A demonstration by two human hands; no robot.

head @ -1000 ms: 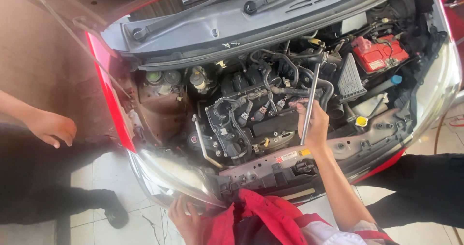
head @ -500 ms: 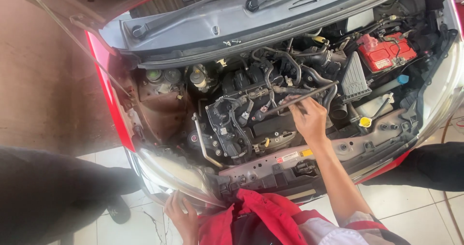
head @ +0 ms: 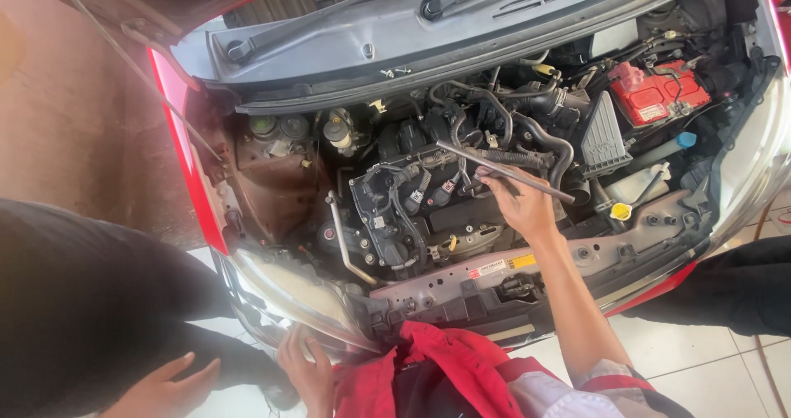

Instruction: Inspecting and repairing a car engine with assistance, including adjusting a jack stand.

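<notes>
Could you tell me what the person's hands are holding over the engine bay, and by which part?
The right hand holds a long metal bar near its middle, fingers wrapped around it. The left hand holds nothing; it rests against the front bumper.

Right hand (head: 523, 208) was over the engine bay's middle, holding a long metal bar (head: 504, 170) lying crosswise above the engine (head: 412, 204). Battery (head: 659, 96) sat far right, behind the radiator cap (head: 620, 212). Left hand (head: 306, 373) rested on the front bumper (head: 280, 311); another person's hand (head: 165, 385) was left of it.

Right hand (head: 521, 205) extended, fingers closed; left hand (head: 306, 374) low.
</notes>
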